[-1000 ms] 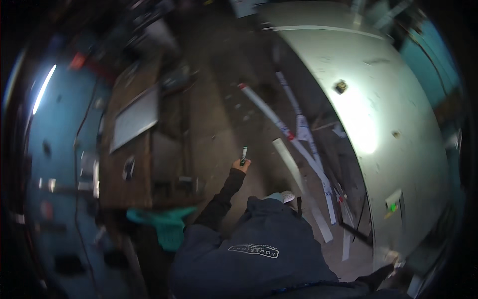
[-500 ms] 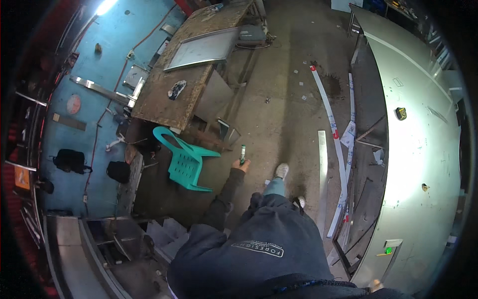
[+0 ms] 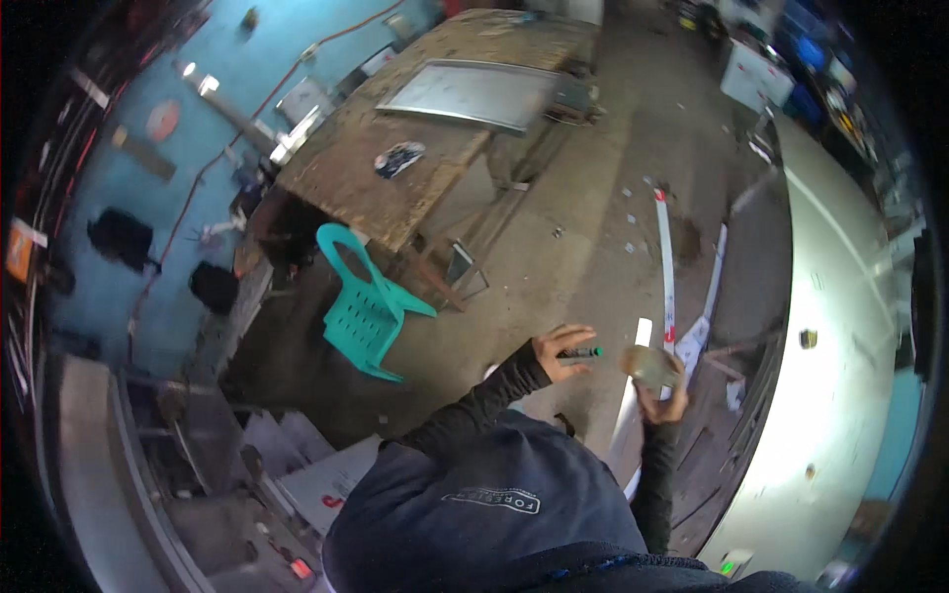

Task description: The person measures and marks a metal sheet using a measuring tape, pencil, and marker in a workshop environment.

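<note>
My left hand (image 3: 561, 356) is in front of my body, its fingers curled around a slim dark tube with a green end (image 3: 596, 352), like a marker pen. The green end points right. Just beside it, my right hand (image 3: 664, 403) is raised and closed on a round, tan, partly see-through thing (image 3: 650, 367) that resembles a roll of tape; motion blurs it. The two hands are a short way apart, with the floor beneath them.
A green plastic chair (image 3: 362, 314) stands left, near a worn wooden table (image 3: 326, 163) with a metal tray-like panel (image 3: 470, 94). Long white strips (image 3: 665, 257) lie on the floor. At right is a big pale sheet-topped table (image 3: 840, 326) with a tape measure (image 3: 809, 339).
My right hand has come up into the middle with the round tan thing. My left hand has moved right, and its tube has turned from upright to sideways. The view has shifted.
</note>
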A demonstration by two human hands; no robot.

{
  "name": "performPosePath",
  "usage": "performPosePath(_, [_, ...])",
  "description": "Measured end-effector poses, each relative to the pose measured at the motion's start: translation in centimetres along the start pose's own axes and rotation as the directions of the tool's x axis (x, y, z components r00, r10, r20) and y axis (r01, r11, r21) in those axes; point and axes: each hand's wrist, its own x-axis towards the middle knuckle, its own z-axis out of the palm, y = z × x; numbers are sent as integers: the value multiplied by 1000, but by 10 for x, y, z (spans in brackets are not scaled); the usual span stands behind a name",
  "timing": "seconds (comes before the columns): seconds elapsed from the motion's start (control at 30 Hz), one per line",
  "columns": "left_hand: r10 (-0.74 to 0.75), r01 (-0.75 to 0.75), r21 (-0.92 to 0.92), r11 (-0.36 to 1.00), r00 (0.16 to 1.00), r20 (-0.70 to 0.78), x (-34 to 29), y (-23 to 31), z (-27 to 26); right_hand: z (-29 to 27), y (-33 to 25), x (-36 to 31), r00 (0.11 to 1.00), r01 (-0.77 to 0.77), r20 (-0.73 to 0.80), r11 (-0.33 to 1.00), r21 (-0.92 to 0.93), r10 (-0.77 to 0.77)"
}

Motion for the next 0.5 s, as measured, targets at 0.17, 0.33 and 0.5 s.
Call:
performPosePath(0.17, [-238,240,-10,971,956,-170,-13,-44,-76,166,-59,91,897,207,367,968,145,-247])
performPosePath(0.33, [-439,461,-60,886,788,-432,-42,-101,-155,297,-107,157,644,304,625,897,322,-442])
performPosePath(0.5, [-560,594,-139,793,618,-551,-63,-154,-200,385,-114,249,173,89,855,872,481,-489])
